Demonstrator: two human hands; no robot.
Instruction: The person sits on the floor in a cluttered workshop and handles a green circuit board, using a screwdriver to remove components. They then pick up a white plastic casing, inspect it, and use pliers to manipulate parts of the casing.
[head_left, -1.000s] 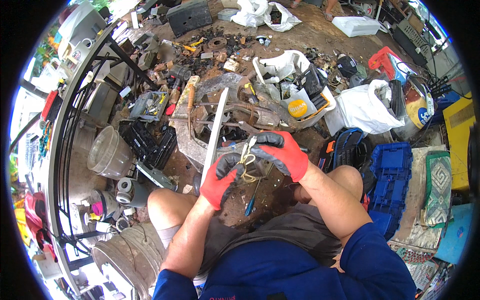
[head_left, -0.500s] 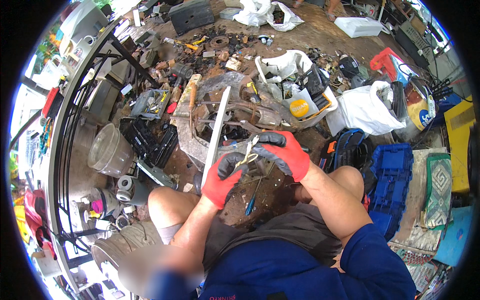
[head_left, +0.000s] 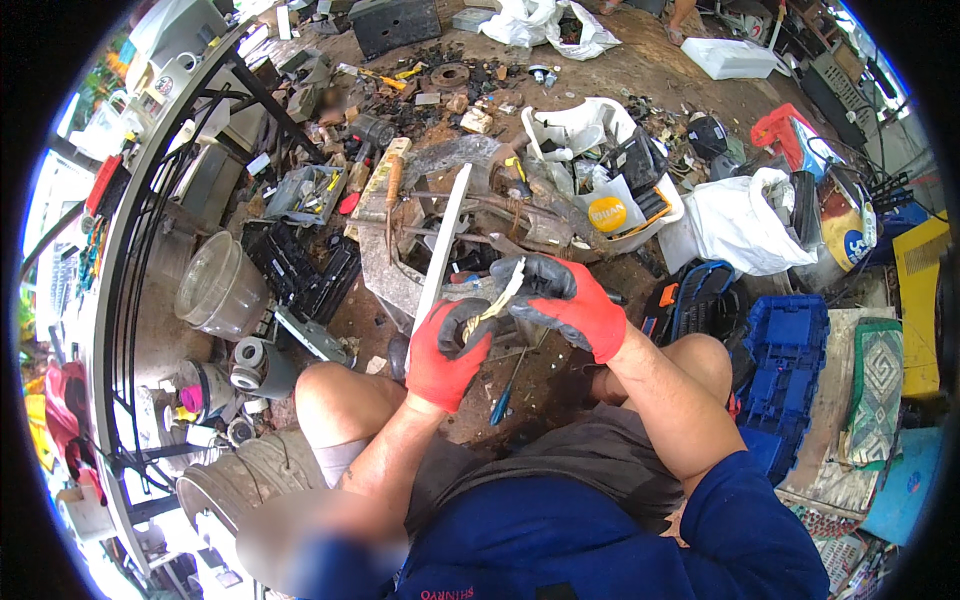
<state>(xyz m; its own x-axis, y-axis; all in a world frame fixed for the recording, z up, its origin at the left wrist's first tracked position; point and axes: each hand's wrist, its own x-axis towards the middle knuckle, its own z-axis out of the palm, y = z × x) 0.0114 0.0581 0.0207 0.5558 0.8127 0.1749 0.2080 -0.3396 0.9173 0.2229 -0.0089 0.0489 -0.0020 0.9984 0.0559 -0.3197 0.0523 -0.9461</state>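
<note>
Yellow cord [head_left: 484,318] held up in both hands

The left hand [head_left: 452,352] has its fingers curled round the cord; the right hand [head_left: 558,305] grips it between thumb and fingers, the pale end sticking up. The cord is in the air, by the near edge of the worktop [head_left: 383,268]. A white bar [head_left: 446,232] slants across the worktop, its lower end beside the left hand. A wood-handled tool [head_left: 393,182] lies near the left edge. On the floor [head_left: 545,378], off the near edge, lies a screwdriver [head_left: 501,406].

matt cord [head_left: 494,311], cloth gloves [head_left: 590,312], smooth plastic bucket [head_left: 222,290]
</note>
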